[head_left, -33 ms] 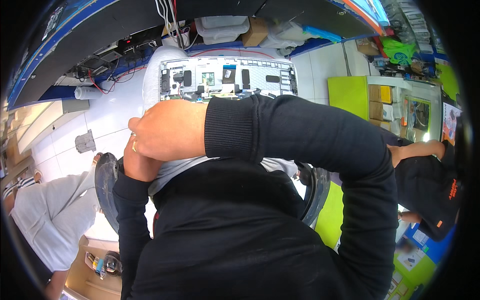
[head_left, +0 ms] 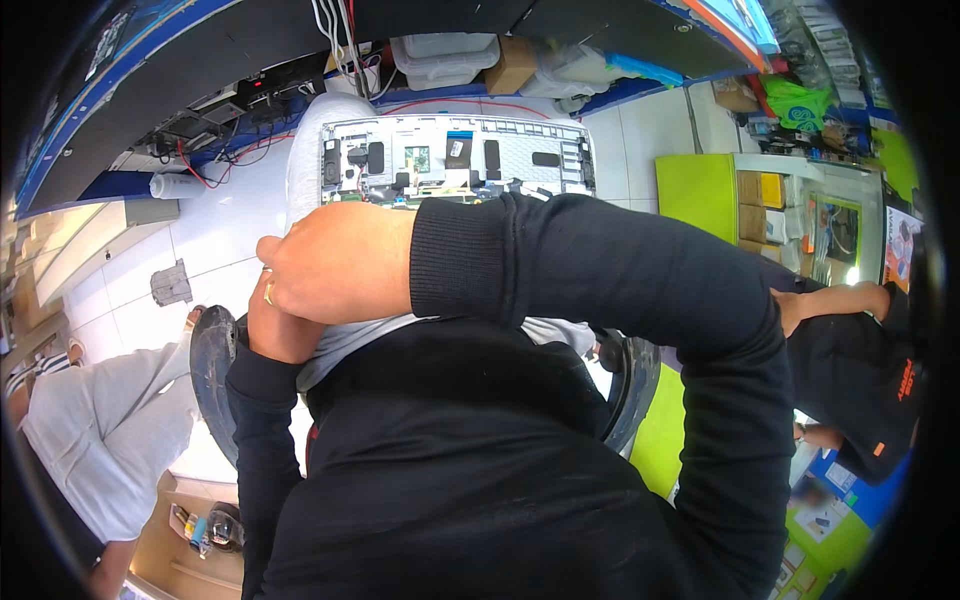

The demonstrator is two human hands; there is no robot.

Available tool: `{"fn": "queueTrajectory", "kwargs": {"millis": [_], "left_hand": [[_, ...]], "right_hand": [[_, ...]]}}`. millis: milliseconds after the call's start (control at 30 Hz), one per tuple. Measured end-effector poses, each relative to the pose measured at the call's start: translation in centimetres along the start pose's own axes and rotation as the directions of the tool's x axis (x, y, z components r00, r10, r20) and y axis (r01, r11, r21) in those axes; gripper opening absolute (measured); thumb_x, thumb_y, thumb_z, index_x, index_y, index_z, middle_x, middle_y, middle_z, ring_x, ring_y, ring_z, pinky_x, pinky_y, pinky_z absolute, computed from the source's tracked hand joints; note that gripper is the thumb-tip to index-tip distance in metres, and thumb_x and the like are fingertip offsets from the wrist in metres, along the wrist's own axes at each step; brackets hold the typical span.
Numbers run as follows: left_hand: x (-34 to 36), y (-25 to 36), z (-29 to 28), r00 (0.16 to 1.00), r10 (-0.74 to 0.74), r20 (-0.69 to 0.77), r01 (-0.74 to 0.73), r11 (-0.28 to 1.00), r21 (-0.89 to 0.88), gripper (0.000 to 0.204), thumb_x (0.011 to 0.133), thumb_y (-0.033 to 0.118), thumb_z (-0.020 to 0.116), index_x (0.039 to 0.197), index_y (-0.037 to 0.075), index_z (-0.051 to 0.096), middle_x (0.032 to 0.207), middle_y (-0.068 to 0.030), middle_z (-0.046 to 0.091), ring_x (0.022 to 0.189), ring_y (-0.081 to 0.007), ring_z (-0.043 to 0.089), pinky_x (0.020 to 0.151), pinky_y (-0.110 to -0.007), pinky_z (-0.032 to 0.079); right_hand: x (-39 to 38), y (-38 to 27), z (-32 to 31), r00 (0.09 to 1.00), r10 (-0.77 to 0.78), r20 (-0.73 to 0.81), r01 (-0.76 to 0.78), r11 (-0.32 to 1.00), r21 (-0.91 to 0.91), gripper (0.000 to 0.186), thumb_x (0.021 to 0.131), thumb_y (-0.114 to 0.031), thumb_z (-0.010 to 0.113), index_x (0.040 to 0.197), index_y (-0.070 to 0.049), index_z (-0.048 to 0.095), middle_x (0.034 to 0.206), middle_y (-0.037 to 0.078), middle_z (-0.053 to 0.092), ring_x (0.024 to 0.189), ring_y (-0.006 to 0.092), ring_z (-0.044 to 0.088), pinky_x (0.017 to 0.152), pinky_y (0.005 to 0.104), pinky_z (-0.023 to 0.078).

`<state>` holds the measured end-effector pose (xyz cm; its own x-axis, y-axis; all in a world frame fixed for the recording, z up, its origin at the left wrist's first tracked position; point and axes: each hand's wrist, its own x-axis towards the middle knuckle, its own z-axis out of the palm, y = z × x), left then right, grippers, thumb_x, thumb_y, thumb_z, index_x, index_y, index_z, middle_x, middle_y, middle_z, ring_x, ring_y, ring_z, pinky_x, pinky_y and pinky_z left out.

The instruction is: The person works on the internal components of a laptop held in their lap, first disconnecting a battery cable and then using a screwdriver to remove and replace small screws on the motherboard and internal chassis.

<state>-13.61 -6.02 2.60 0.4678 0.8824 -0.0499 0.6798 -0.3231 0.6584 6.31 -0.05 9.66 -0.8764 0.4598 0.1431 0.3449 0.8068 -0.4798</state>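
- Two bare hands meet at the person's eleven o'clock: the right hand (head_left: 345,255) crosses over the left hand (head_left: 283,328). Both look bent inward, but the fingertips are hidden – I cannot tell how far open they are, or whether they grip anything.
- At twelve o'clock sits an opened silver-grey rectangular laptop casing (head_left: 520,158), black parts exposed, just beyond the right hand; contact is hidden.
- Its support is unclear from where I stand. If that is the lap, a shifting knee could tip it.
- The ribbed black fabric cuff (head_left: 455,255) overlaps its near edge in view – dragged low, it might snag something.
- At three o'clock, a co-worker in a black top (head_left: 850,375) is near the black-sleeved right elbow (head_left: 750,310); a bump could jolt everything.
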Motion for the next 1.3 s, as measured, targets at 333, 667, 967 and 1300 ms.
{"fn": "queueTrajectory", "kwargs": {"millis": [333, 667, 967, 1300], "left_hand": [[0.4, 0.0, 0.0, 0.992, 0.047, -0.119, -0.055, 0.997, -0.061, 0.038, 0.085, 0.003, 0.076, 0.123, 0.002, 0.071, 0.128, -0.0204, 0.070, 0.118, -0.0419, 0.067, 0.098, -0.046, 0.056], [0.0, -0.3, 0.3, 0.995, -0.007, -0.099, 0.004, 1.000, -0.028, 0.017, 0.083, -0.002, 0.075, 0.100, 0.000, 0.076, 0.099, -0.0202, 0.075, 0.097, -0.0438, 0.068, 0.084, -0.050, 0.057], [-0.1, 0.7, 0.3, 0.993, 0.084, -0.084, -0.070, 0.985, 0.159, 0.009, 0.086, 0.004, 0.080, 0.093, 0.004, 0.074, 0.095, -0.0126, 0.075, 0.091, -0.0364, 0.070, 0.082, -0.046, 0.057], [-0.4, 0.9, 0.3, 0.996, -0.037, -0.082, 0.038, 0.999, 0.007, 0.005, 0.092, 0.006, 0.077, 0.096, 0.004, 0.076, 0.096, -0.0143, 0.075, 0.096, -0.0374, 0.069, 0.090, -0.045, 0.052]], "right_hand": [[1.6, 0.6, 1.2, 0.974, 0.102, 0.202, -0.075, 0.988, -0.135, 0.014, 0.086, -0.013, 0.074, 0.092, -0.003, 0.082, 0.104, 0.017, 0.074, 0.095, 0.0342, 0.078, 0.079, 0.0433, 0.064], [0.6, 1.0, -1.6, 0.984, 0.063, 0.169, -0.057, 0.998, -0.040, 0.020, 0.088, -0.014, 0.075, 0.102, -0.002, 0.080, 0.106, 0.018, 0.073, 0.097, 0.0360, 0.078, 0.083, 0.0449, 0.064], [-2.5, 2.2, -4.1, 0.993, 0.116, -0.003, -0.116, 0.993, -0.029, 0.018, 0.085, -0.010, 0.078, 0.100, -0.001, 0.076, 0.099, 0.018, 0.068, 0.091, 0.0373, 0.077, 0.077, 0.0469, 0.062], [-7.4, 2.0, -4.9, 0.926, 0.347, -0.148, -0.316, 0.928, 0.200, 0.018, 0.087, -0.002, 0.078, 0.102, 0.001, 0.070, 0.102, 0.018, 0.066, 0.091, 0.0434, 0.071, 0.076, 0.0504, 0.057]]}}
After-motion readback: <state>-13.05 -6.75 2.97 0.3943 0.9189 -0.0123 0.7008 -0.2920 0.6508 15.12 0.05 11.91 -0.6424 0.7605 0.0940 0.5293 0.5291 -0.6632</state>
